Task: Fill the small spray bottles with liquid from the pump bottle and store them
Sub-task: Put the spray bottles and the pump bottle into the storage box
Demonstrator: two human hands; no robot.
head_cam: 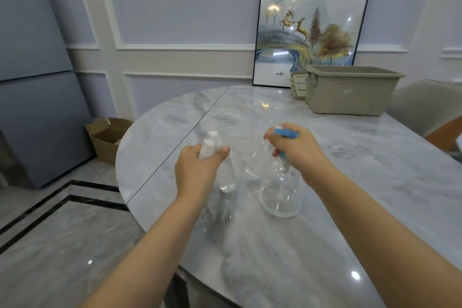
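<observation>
You're mid-fill, I'd guess: your left hand [197, 167] has its fingers wrapped around the white top of a small spray bottle [226, 175] near centre, your right hand [297, 152] grips the pump bottle [280, 195]'s blue head. Nothing's visible in the far-right bin [350, 92] yet.

lilac panelled wall [190, 2] | marble table [375, 157] | framed picture [310, 32] | grey floor [62, 245]

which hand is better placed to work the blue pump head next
Right. The right hand already grips the blue pump head of the large clear bottle. The left hand is busy holding the small spray bottle by its white top.
</observation>
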